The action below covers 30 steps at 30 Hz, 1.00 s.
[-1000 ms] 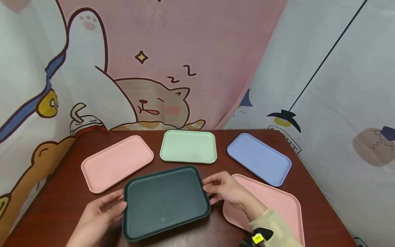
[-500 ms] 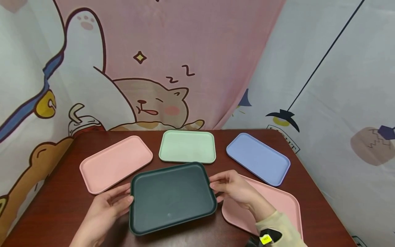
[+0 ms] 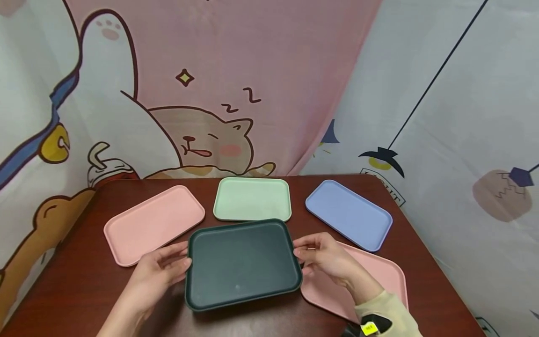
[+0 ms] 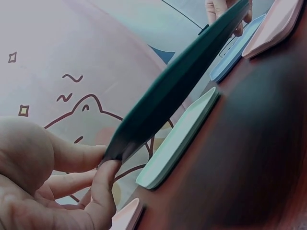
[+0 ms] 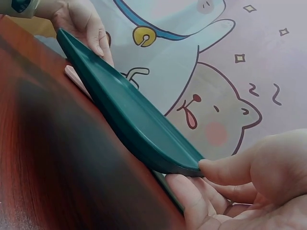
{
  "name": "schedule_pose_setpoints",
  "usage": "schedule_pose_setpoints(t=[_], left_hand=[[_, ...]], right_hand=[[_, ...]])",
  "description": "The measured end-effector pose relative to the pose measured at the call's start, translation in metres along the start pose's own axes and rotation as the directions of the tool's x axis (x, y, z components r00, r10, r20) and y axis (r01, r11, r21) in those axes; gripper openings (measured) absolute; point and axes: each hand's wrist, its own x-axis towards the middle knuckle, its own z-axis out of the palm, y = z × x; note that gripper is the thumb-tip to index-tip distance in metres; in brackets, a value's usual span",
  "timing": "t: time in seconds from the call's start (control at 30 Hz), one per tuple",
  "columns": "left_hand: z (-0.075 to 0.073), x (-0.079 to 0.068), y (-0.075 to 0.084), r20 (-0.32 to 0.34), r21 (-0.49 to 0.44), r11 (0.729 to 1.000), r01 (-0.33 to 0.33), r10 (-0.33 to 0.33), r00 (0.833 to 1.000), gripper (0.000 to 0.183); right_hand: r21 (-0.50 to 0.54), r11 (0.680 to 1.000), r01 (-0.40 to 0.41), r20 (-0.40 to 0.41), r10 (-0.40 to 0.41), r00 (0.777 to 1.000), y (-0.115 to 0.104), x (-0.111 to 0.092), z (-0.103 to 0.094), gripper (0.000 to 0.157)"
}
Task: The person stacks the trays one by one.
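A dark green rectangular tray (image 3: 244, 264) is held up above the table between both hands. My left hand (image 3: 157, 276) pinches its left edge, thumb over the rim and fingers beneath. On the opposite short edge my right hand (image 3: 330, 260) pinches the rim the same way. In the left wrist view the tray (image 4: 163, 96) stands clear of the tabletop, seen edge-on. The right wrist view shows the thumb on top of the tray's (image 5: 139, 115) corner with fingers under it. A large pink tray (image 3: 379, 274) lies partly beneath my right forearm.
A pink tray (image 3: 153, 224) lies at the back left of the brown table (image 3: 63, 290). The mint green tray (image 3: 252, 199) is at the back middle, and the blue tray (image 3: 349, 215) at the back right. A cartoon-printed curtain (image 3: 269, 61) hangs behind the table.
Both hands have carried the dark green tray to the right and slightly away, its far edge now reaching the mint tray's near edge in view. The other trays stay put.
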Motion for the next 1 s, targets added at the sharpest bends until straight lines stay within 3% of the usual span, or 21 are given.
schedule_pose_setpoints(t=[0.37, 1.0], left_hand=[[0.002, 0.009, 0.005, 0.036, -0.026, 0.999, -0.041, 0.042, 0.998, 0.049], [0.009, 0.025, -0.002, 0.029, -0.019, 0.999, -0.026, 0.026, 0.999, 0.047]], right_hand=[[-0.003, 1.0, 0.008, -0.027, -0.008, 1.0, 0.001, -0.005, -0.003, 0.037], [0.011, 1.0, 0.019, -0.057, -0.018, 0.998, 0.012, -0.006, -0.002, 0.034]])
